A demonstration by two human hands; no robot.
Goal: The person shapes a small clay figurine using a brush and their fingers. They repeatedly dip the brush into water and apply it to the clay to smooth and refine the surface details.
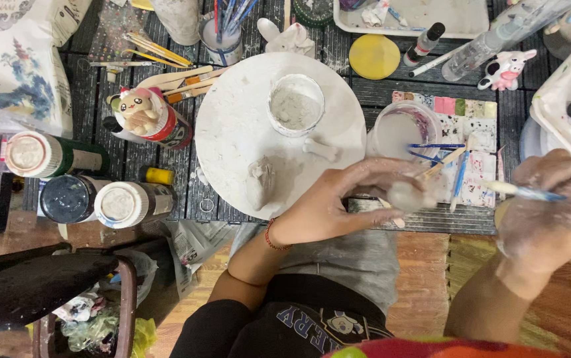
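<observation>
One small pale clay piece [406, 196], left hand [338, 202]

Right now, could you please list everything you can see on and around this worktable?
round board: one, white, table centre
cup: one, white, on the board
clay lumps: two, grey-white, on the board's near part
water tub: one, clear, cloudy water, right of the board
paint palette: one, many colours, behind the tub
yellow lid: one, far centre
paint bottles: three, lying at left
small figurines: three, left and far side
left hand: holds a small clay piece
right hand: grip on a pale brush
</observation>
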